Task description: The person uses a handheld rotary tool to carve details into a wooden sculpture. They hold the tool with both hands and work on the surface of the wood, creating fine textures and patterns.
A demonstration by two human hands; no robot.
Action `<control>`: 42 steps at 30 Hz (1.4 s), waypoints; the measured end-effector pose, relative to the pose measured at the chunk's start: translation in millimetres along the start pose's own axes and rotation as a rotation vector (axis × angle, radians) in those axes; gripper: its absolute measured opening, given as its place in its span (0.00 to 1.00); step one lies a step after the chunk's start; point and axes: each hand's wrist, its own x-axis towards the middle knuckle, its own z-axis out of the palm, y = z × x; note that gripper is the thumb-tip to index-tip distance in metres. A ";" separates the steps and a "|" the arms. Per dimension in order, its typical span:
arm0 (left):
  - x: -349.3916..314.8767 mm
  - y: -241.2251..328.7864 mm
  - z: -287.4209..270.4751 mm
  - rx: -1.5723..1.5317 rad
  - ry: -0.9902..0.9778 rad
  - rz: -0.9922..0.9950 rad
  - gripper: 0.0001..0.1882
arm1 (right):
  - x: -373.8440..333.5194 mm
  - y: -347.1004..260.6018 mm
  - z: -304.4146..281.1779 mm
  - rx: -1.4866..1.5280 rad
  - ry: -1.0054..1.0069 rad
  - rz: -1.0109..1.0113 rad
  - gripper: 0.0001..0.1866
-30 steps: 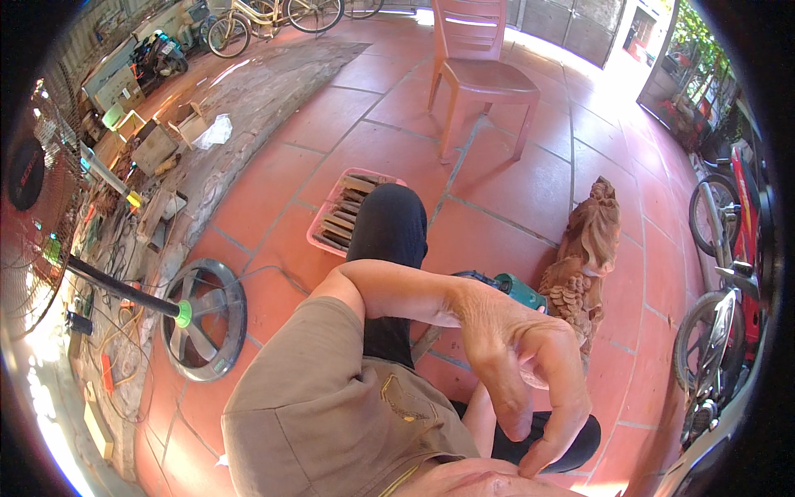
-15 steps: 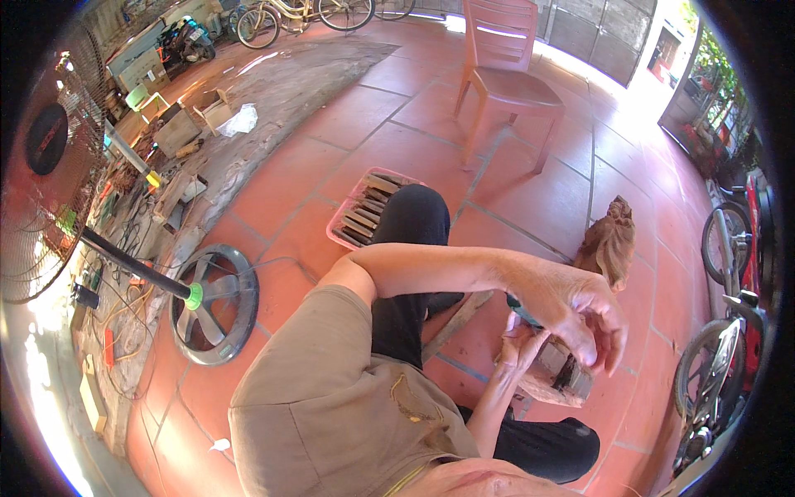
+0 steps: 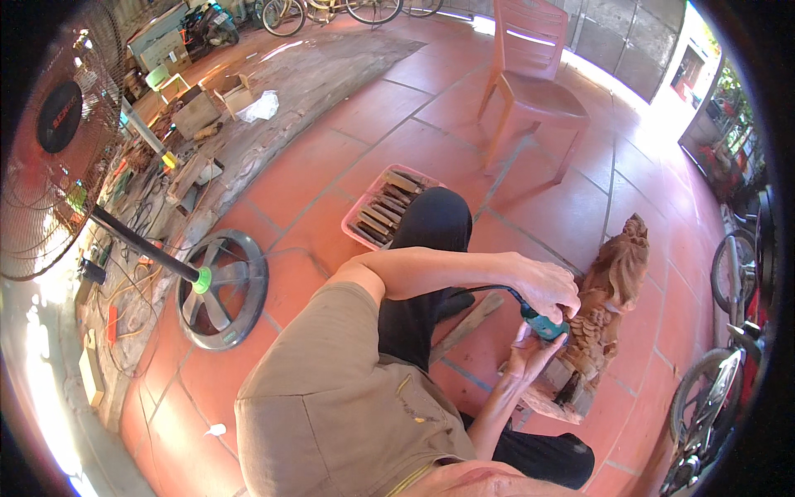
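Observation:
A teal corded power tool (image 3: 545,325), which looks like a small grinder, is between my two hands. My right hand (image 3: 527,354) cradles its body from the near side, fingers wrapped around it. My left hand (image 3: 548,290) reaches over from the far side, its curled fingers closed on the tool's end; what the fingertips touch is partly hidden. Just beyond and to the right lies a brown wood carving (image 3: 614,273) with folded, wavy relief. Its lower end is near a pale wooden block (image 3: 553,402) by my right leg.
A pink basket (image 3: 348,224) of chisel-like tools sits past my left knee. A wooden stick (image 3: 468,330) lies on the tiles. To the left stands a pedestal fan (image 3: 222,290). A plastic chair (image 3: 538,95) is farther off, and bicycles (image 3: 704,398) line the right.
My left hand has lowered and drawn in onto the power tool, which now shows more fully. More of the carving is visible. The whole view has shifted slightly.

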 end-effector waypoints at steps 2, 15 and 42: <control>-1.6 0.7 2.3 -0.007 -0.029 -0.019 0.19 | -1.6 0.4 0.7 -0.015 -0.032 0.000 0.30; -13.6 13.4 0.8 0.093 -0.308 -0.157 0.39 | -7.6 9.1 16.6 -0.080 0.047 -0.071 0.29; -12.7 13.4 8.8 0.111 -0.373 -0.241 0.42 | -5.3 7.2 2.9 -0.132 0.019 -0.084 0.30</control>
